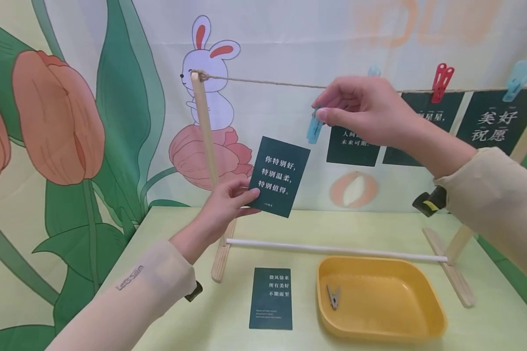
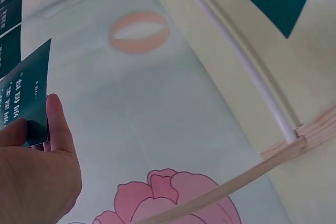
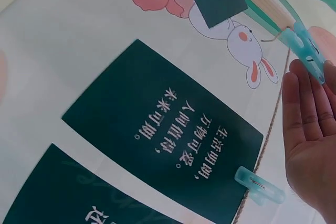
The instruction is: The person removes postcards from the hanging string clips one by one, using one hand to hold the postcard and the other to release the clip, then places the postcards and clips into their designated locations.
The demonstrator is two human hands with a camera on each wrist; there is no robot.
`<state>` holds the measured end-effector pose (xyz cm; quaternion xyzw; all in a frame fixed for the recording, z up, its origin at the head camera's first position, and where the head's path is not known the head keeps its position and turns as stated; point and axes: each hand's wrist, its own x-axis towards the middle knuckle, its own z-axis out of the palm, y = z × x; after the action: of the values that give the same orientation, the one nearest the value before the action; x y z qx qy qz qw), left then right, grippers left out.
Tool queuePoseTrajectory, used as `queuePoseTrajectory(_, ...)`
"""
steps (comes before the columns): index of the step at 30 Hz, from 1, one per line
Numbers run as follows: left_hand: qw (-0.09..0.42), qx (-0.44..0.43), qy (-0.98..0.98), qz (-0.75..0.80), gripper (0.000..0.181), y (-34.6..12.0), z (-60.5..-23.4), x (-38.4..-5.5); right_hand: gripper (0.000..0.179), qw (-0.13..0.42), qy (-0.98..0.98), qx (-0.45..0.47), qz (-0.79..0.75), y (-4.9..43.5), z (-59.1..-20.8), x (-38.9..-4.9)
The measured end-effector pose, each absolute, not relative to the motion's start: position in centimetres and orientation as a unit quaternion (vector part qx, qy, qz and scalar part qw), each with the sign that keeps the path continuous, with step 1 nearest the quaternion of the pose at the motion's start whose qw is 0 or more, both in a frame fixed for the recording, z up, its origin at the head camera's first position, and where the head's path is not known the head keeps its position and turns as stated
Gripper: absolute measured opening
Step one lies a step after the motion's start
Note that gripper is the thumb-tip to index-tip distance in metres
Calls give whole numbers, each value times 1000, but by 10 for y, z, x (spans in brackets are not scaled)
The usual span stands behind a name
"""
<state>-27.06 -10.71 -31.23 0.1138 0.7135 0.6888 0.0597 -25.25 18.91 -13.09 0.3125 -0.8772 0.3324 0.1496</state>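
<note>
My left hand (image 1: 233, 200) pinches a dark green card (image 1: 281, 173) with white writing by its lower left corner, thumb in front. The card is tilted and hangs in the air, below the twine (image 1: 268, 83) and apart from it. Between the thumb and fingers of my right hand (image 1: 369, 105) is a light blue clothespin (image 1: 314, 127), its free end pointing down, close above the card's right corner. In the right wrist view the same clothespin (image 3: 304, 51) shows beside the twine. Several green cards (image 1: 426, 129) hang on the line at the right, held by clothespins, partly behind my right arm.
A wooden post (image 1: 206, 126) carries the twine at the left. A white rod (image 1: 334, 249) joins the stand's feet. On the table lie another green card (image 1: 271, 300) and a yellow tray (image 1: 382, 326) with a grey clothespin (image 1: 334, 296) in it. Red (image 1: 441, 83) and blue (image 1: 519, 80) clothespins grip the line.
</note>
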Motion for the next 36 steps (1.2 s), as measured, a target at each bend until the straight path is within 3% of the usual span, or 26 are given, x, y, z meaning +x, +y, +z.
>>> queuePoseTrajectory(15, 100, 82, 729, 672, 30, -113, -342, -251, 16, 131, -881, 335, 308, 197, -151, -250)
queuePoseTrajectory(36, 123, 23, 723, 679, 25, -113, -391, -220, 15, 30, -897, 314, 309, 204, -213, -263)
